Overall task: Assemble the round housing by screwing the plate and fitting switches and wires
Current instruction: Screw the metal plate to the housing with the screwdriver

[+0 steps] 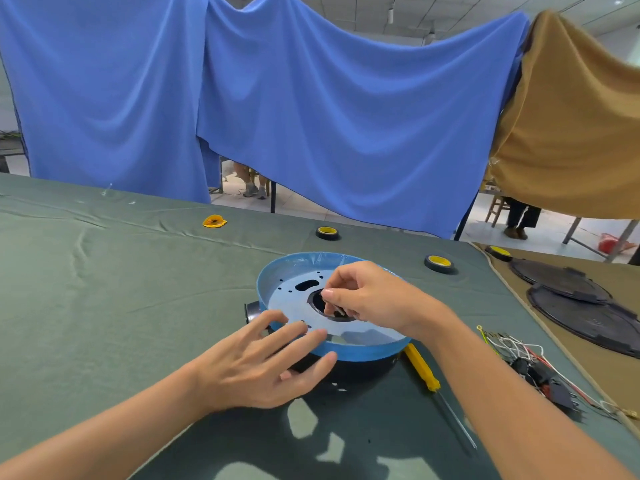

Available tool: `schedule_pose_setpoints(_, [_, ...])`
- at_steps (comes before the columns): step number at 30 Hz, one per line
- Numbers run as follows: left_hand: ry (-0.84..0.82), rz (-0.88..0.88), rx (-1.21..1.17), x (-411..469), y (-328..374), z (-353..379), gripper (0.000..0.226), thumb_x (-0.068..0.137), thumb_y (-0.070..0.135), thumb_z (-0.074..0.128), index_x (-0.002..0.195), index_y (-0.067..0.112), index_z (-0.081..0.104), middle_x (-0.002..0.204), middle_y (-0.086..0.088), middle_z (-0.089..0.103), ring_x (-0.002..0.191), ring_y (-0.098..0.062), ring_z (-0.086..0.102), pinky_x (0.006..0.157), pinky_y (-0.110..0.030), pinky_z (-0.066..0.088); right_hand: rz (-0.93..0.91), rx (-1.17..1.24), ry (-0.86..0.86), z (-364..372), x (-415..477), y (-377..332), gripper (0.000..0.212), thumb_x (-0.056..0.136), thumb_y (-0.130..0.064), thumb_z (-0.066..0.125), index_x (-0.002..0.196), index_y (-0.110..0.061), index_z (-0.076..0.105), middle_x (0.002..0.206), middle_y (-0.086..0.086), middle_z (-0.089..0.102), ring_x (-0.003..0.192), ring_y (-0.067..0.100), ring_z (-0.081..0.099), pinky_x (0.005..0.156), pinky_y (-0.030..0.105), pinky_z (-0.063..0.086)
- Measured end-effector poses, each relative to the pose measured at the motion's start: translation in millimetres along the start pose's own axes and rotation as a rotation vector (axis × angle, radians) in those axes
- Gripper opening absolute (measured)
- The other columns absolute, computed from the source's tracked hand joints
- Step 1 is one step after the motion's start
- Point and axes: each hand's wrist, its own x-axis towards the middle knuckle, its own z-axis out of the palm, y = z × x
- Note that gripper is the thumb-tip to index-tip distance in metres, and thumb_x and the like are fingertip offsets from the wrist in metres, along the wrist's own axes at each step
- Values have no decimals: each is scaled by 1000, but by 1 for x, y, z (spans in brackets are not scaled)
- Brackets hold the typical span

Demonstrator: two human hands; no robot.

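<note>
Round housing (356, 351): sitting on the green table cloth (121, 289) directly under your two hands, blue rim up, on a dark base. The pale plate (287, 303) is lying inside it, showing small screw holes, an oblong slot and a large central hole (317, 299).

Right hand (367, 296): you are holding it over the central hole, fingers curled together and pinching a small dark part (329, 308) against the thumb. What the part is cannot be made out.

Left hand (256, 365): you are resting it on the near-left rim, fingers straight and spread apart, gripping nothing.

Just beside your right wrist, a yellow-handled screwdriver (420, 367) is lying with its handle touching the housing rim and its shaft pointing toward you. Further right of your right forearm, a bundle of wires and switches (530, 365) is lying near the cloth edge.

Beyond your right hand: two black tape rolls with yellow cores (327, 232) (439, 263). Well beyond your left hand: a crumpled yellow scrap (214, 221).

Far right, on a tan cloth (606, 375): two dark round covers (557, 280) (588, 320), overlapping.
</note>
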Motion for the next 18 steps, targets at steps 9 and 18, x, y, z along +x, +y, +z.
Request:
schedule_pose_setpoints(9, [-102, -7, -95, -24, -21, 8, 61, 65, 10, 81, 121, 12, 55, 122, -19, 52, 104, -27, 58, 77, -42, 55, -81, 183, 22, 2, 20, 4, 10, 95, -10, 60, 105, -9, 62, 73, 7, 72, 63, 17, 70, 63, 28, 59])
schedule_pose_setpoints(18, [-101, -149, -127, -50, -48, 26, 59, 74, 9, 81, 122, 0, 49, 119, -18, 49, 107, -30, 56, 82, -50, 57, -204, -34, -53, 1, 57, 0, 12, 91, -14, 67, 82, -15, 58, 73, 3, 74, 62, 14, 71, 61, 26, 59])
